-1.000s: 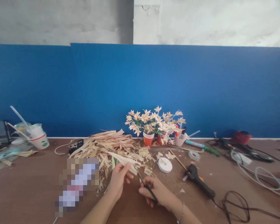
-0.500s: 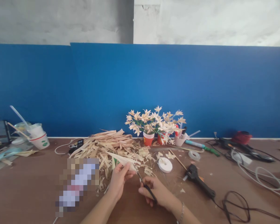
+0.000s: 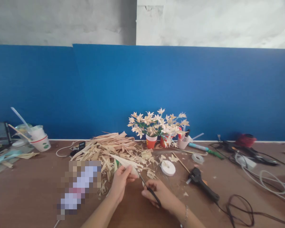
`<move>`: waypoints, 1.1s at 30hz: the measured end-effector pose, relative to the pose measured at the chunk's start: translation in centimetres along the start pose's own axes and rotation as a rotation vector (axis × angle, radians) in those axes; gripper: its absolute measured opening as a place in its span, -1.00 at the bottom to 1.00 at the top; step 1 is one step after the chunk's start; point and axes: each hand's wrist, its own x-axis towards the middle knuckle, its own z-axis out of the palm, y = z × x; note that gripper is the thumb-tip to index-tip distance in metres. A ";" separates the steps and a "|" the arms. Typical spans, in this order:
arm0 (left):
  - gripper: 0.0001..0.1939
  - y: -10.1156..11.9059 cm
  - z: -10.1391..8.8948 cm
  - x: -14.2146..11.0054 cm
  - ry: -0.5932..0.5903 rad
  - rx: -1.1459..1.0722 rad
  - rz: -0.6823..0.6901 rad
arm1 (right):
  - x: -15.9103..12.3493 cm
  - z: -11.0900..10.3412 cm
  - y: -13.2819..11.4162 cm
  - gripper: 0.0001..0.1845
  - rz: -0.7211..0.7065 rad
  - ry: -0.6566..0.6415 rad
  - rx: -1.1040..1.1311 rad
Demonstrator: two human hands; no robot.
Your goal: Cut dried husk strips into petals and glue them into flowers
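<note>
A pale piece of corn husk (image 3: 124, 161) is pinched between the thumb and fingers of my left hand (image 3: 120, 183), its pointed end reaching up and left. My right hand (image 3: 156, 193) is closed around black-handled scissors (image 3: 152, 193), whose blades touch the husk's right edge. Just beyond my hands lies a heap of dried husk strips (image 3: 109, 144), with small scraps scattered at its right side. Husk flowers (image 3: 150, 119) on green stems stand in a red cup (image 3: 151, 142) behind the heap.
A white tape roll (image 3: 168, 168) and a black glue gun (image 3: 203, 185) lie right of my hands, the gun's cord trailing right. Clear tape (image 3: 198, 158) lies farther back. A paper cup (image 3: 41, 144) with sticks stands at far left. A blue partition (image 3: 142, 85) closes off the back.
My right hand and the scissors have shifted very slightly to the right. My left hand keeps its pinch on the husk, almost unmoved.
</note>
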 end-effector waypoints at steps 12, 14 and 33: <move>-0.65 0.4 -0.1 0.0 -0.015 0.124 0.021 | -0.2 -0.1 -0.5 -0.62 0.038 -0.014 -0.042; -0.65 0.6 -0.2 0.0 -0.023 0.158 0.029 | -0.4 -0.2 -0.7 -0.63 0.051 -0.021 -0.066; -0.65 0.5 -1.4 1.0 -0.193 0.348 -0.015 | -0.9 -1.0 -1.1 -0.74 0.117 -0.104 -0.176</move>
